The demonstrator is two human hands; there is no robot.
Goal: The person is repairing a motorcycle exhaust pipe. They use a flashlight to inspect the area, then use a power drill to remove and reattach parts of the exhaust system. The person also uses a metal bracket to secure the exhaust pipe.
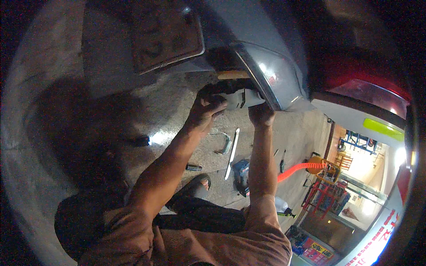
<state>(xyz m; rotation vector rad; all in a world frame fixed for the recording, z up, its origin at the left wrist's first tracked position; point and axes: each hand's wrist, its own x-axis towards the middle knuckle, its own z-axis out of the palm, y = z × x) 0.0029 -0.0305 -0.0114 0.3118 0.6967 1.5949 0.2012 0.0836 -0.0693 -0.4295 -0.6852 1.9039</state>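
My left hand [205,111] has its thumb and fingers closed at the left end of a pale panel [233,102] with a dark slot. The panel sits below a dark opening at the lower edge of a grey vehicle's body [262,26]. My right hand [262,113] reaches up at the panel's right end, beside the glossy corner piece [277,75] of the vehicle; its fingers are mostly hidden there. An orange-brown strip [233,75] shows above the panel. To the upper left hangs a number plate [168,37].
On the concrete lie a lit flashlight [144,141], a long white strip [232,153], a curved clear piece [225,143], a black cylinder [193,167] and a blue tool [242,174]. An orange coiled hose [293,170] runs to yellow equipment [326,168]. A red vehicle [372,88] stands right.
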